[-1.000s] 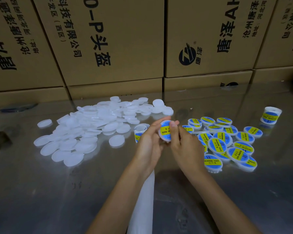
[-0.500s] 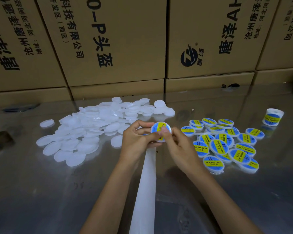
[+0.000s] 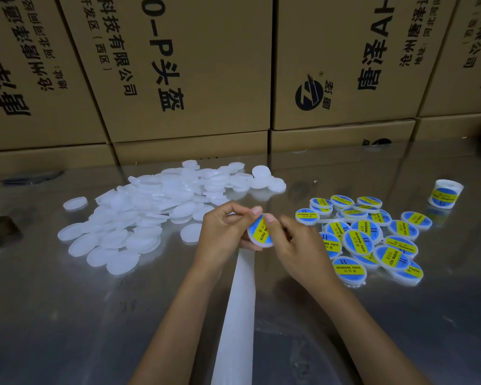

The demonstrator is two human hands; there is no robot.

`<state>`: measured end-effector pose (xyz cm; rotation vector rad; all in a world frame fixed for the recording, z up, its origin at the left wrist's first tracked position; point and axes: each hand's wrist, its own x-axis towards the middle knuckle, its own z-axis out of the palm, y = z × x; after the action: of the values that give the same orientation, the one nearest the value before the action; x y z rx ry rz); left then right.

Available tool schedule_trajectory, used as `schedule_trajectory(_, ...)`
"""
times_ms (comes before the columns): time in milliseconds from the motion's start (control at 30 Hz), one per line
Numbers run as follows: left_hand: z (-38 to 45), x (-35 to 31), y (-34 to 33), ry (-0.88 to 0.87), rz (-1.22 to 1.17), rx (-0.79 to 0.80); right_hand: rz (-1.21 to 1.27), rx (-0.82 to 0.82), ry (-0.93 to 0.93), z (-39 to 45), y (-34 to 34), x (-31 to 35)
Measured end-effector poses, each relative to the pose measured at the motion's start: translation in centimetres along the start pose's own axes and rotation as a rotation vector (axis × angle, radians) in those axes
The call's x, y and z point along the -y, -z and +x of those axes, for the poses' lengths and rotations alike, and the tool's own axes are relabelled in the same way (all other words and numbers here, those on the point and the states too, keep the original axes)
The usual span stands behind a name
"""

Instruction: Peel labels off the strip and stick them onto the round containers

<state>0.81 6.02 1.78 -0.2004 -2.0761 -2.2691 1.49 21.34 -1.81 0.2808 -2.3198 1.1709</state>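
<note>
Here both forearms reach up from the bottom edge and meet over the middle of the shiny counter [image 3: 67,315], wrists slightly bent so the hands face each other. The left hand [image 3: 224,232] curls around a round container [image 3: 260,232], fingers behind it and thumb near its top edge, holding it tilted on edge so its blue and yellow label [image 3: 261,230] faces right and toward the camera. The right hand [image 3: 295,240] grips the same container from the other side, its thumb pressed on the upper rim of the label while the other fingers fold loosely underneath. The container is held just above the counter, over the far end of the white strip [image 3: 238,315], which runs down between the two arms to the bottom edge. To the left lies a heap of plain white lids [image 3: 139,212]. To the right lies a cluster of labelled containers [image 3: 367,234], and farther right a small label roll [image 3: 444,193] stands apart. Cardboard boxes [image 3: 192,73] line the back.
</note>
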Motion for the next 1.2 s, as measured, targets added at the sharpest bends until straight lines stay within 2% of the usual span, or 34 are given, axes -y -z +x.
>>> schedule_trajectory(167, 0.0, 0.3, -0.1, 0.079, 0.038, 0.26, 0.019, -0.079, -0.057, 0.4, 0.3, -0.7)
schedule_trajectory(233, 0.0, 0.3, 0.1, 0.079, 0.05, 0.296, 0.018, -0.057, -0.046, 0.4, 0.3, -0.8)
schedule_trajectory(433, 0.0, 0.6, -0.8, 0.151, -0.048, 0.074, 0.281, -0.031, -0.175, 0.7, 0.1, -0.3)
schedule_trajectory(567, 0.2, 0.7, -0.4, 0.164, -0.153, -0.086, 0.241, 0.142, -0.154, 0.4, 0.0, -0.2)
schedule_trajectory(733, 0.1, 0.5, 0.0, 0.124, -0.15, -0.14, 0.166, 0.162, -0.064, -0.1, -0.6, -0.1)
schedule_trajectory(967, 0.2, 0.4, -0.2, 0.106, -0.022, 0.004, 0.04, -0.03, -0.082, 0.3, 0.0, -0.6)
schedule_trajectory(1133, 0.0, 0.4, 0.1, 0.098, -0.027, 0.254, 0.183, -0.066, -0.141, 0.6, -0.2, -0.5)
schedule_trajectory(1200, -0.2, 0.4, -0.3, 0.066, -0.027, 0.219, 0.25, -0.073, -0.173, 0.6, -0.2, -0.4)
